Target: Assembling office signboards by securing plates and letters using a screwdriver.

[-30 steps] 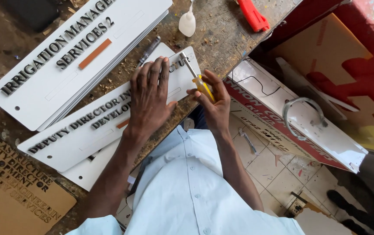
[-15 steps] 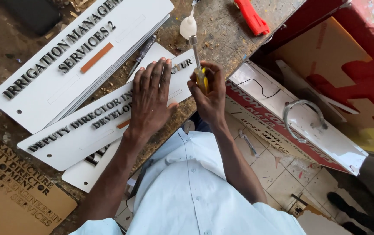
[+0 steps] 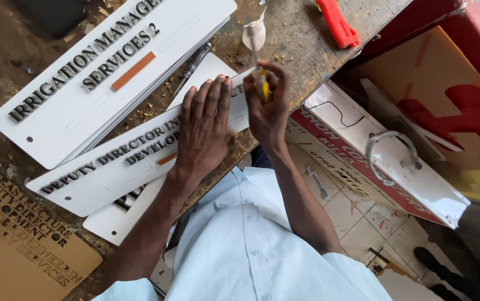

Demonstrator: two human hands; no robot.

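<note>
Where the scuffed wooden table (image 3: 307, 33) runs out toward its near edge, a stack of white sign plates lies slanted across it, the largest white sign plate (image 3: 111, 72) at the far left with dark raised letters and an orange strip. Below it, nearer the edge, lies the middle sign plate (image 3: 111, 167), also white with dark letters, and under that one a third white plate (image 3: 122, 223) sticks out over the near edge. A brown letter stencil board (image 3: 22, 239) sits at the near left corner. The left hand (image 3: 203, 128) lies flat on the middle sign plate, fingers (image 3: 206, 95) stretched out and pressing, grasping nothing. The right hand (image 3: 268, 108) is at that plate's right end, just beside the left, its fingers clenched around a yellow-handled tool (image 3: 259, 83) whose thin blade points up the table toward a small white plastic scrap (image 3: 254, 33). An orange-red tool (image 3: 337, 22) lies at the far edge, well apart.
</note>
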